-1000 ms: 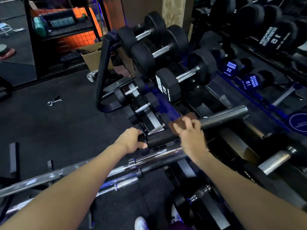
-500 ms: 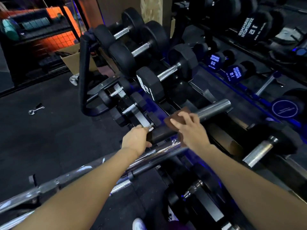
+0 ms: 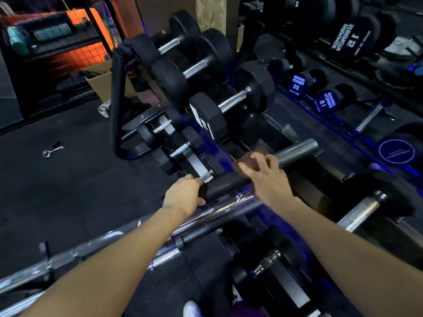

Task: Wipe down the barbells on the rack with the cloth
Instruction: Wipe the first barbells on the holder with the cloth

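The left hand [image 3: 183,194] curls its fingers round the near end of a short bar [image 3: 231,183], gripping the black sleeve where it meets the lower chrome barbells [image 3: 212,213]. The right hand [image 3: 266,177] presses a brown cloth [image 3: 256,154] onto the same bar, its fingers bent over the cloth and closed on it; the cloth lies on the bar where the black part gives way to the bare grey steel end [image 3: 297,149], which points up and to the right. The bar rests across the rack [image 3: 286,133].

The rack holds black dumbbells [image 3: 233,101] side by side in its cradles, each with a chrome handle. In the far left, a cardboard box [image 3: 103,82] stands open on the floor [image 3: 68,179]; what it holds cannot be told. A small metal clip [image 3: 52,150] lies on the floor, well apart from the rack.
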`<state>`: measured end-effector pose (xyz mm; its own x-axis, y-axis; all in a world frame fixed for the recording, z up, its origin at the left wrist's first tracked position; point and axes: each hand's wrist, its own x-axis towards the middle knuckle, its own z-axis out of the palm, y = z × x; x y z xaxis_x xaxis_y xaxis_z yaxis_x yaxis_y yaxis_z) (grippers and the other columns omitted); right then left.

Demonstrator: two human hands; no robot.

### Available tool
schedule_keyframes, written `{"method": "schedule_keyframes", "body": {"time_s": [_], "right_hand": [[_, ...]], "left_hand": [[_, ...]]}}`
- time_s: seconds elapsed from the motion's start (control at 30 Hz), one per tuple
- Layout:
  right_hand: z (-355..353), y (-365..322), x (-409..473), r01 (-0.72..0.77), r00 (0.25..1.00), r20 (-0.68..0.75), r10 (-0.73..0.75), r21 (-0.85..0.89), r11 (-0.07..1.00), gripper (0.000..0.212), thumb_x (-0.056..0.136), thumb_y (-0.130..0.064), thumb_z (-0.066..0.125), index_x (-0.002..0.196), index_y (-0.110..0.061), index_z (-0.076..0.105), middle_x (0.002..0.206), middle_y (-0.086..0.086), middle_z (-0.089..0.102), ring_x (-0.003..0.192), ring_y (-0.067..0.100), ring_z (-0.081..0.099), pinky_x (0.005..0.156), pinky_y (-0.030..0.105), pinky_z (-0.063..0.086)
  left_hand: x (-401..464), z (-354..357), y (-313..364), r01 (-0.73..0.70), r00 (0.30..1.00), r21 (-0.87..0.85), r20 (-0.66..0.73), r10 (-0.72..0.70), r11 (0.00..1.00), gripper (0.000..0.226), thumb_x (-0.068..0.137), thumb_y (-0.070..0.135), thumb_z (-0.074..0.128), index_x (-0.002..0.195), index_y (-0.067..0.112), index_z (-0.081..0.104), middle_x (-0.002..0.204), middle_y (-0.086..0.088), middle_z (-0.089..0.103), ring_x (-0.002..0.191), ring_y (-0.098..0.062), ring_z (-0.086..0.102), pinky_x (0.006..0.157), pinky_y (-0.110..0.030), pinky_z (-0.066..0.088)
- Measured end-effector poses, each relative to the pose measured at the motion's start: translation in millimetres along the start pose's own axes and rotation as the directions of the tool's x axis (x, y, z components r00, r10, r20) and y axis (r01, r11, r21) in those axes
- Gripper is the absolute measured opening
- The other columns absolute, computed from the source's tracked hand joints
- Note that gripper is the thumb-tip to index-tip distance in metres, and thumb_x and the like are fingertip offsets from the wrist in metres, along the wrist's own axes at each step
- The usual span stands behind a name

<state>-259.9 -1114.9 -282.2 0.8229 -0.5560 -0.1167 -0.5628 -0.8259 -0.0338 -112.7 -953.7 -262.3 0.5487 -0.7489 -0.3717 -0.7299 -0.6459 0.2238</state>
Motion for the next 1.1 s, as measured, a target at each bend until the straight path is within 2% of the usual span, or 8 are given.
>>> {"method": "schedule_keyframes", "body": {"time_s": [0.2,0.27,0.4,0.53,0.77,0.87,1.0,1.1], "right_hand": [[-8.4,8.8,2.3,-0.188,0.982,-0.008,0.188,0.005,0.982,0.058,0.09,-0.015,0.052,0.143,-0.028,0.033,0.15,0.011,0.011,0.132,0.042,0.016,0.095,0.05,0.044],[-3.2,-12.7,-5.6,-0.129,0.992,-0.003,0.129,-0.006,0.992,0.062,0.09,-0.013,0.051,0.145,-0.027,0.028,0.15,0.013,0.009,0.131,0.044,0.017,0.094,0.048,0.046],[7.5,-23.1,-11.0,0.026,1.0,0.006,-0.025,-0.021,0.999,0.072,0.088,-0.017,0.057,0.148,-0.033,0.021,0.151,0.011,0.007,0.13,0.041,0.018,0.088,0.04,0.047],[3.9,7.2,-0.2,0.029,0.999,0.03,-0.028,-0.011,1.0,0.067,0.091,-0.02,0.054,0.146,-0.04,0.023,0.15,0.006,0.008,0.132,0.037,0.015,0.089,0.039,0.049],[-7.2,81.4,28.0,-0.214,0.977,0.029,0.213,0.051,0.975,0.059,0.09,-0.019,0.055,0.142,-0.038,0.034,0.146,0.006,0.01,0.129,0.041,0.013,0.096,0.045,0.045],[-7.3,69.6,27.2,-0.271,0.962,-0.014,0.271,0.019,0.962,0.064,0.087,-0.019,0.062,0.142,-0.032,0.035,0.147,0.012,0.011,0.128,0.046,0.017,0.091,0.043,0.048],[4.5,23.0,8.8,-0.135,0.991,-0.016,0.135,0.032,0.99,0.065,0.089,-0.017,0.057,0.146,-0.031,0.026,0.149,0.014,0.008,0.129,0.046,0.017,0.087,0.038,0.051],[6.9,30.9,8.2,-0.096,0.995,-0.014,0.098,0.077,0.992,0.063,0.092,-0.016,0.052,0.147,-0.034,0.026,0.149,0.01,0.007,0.128,0.042,0.016,0.093,0.037,0.049]], "left_hand": [[1.1,-1.9,14.0,0.002,1.0,0.06,0.021,-0.003,0.998,0.042,0.086,0.025,0.068,0.124,0.013,0.054,0.119,-0.007,0.049,0.114,-0.026,0.048,0.09,-0.04,0.047],[2.9,-4.4,20.9,0.006,0.999,0.095,0.041,-0.01,0.996,0.042,0.086,0.026,0.068,0.122,0.011,0.053,0.121,-0.007,0.048,0.117,-0.026,0.046,0.09,-0.039,0.047],[13.9,-7.7,46.3,-0.021,0.999,0.104,0.035,0.018,0.994,0.062,0.077,0.043,0.073,0.126,0.014,0.048,0.123,-0.005,0.045,0.121,-0.022,0.041,0.091,-0.036,0.045],[30.9,-1.6,76.6,-0.062,0.998,0.151,0.008,0.061,0.987,0.059,0.08,0.035,0.072,0.128,0.013,0.048,0.125,-0.007,0.047,0.119,-0.023,0.044,0.09,-0.035,0.043],[42.1,0.5,72.9,-0.081,0.997,0.154,0.004,0.082,0.985,0.051,0.083,0.033,0.07,0.126,0.012,0.051,0.122,-0.009,0.05,0.115,-0.025,0.048,0.09,-0.036,0.044],[44.8,-0.8,73.9,-0.078,0.997,0.137,0.008,0.077,0.988,0.051,0.083,0.033,0.07,0.127,0.013,0.052,0.121,-0.008,0.051,0.113,-0.026,0.049,0.088,-0.036,0.045],[43.9,0.6,68.5,-0.07,0.998,0.126,0.008,0.069,0.99,0.048,0.079,0.034,0.074,0.119,0.014,0.056,0.114,-0.007,0.053,0.107,-0.025,0.052,0.084,-0.035,0.046],[43.5,-0.1,63.9,-0.067,0.998,0.11,0.02,0.065,0.992,0.049,0.076,0.035,0.076,0.118,0.017,0.057,0.111,-0.004,0.054,0.105,-0.024,0.053,0.086,-0.037,0.048]]}}
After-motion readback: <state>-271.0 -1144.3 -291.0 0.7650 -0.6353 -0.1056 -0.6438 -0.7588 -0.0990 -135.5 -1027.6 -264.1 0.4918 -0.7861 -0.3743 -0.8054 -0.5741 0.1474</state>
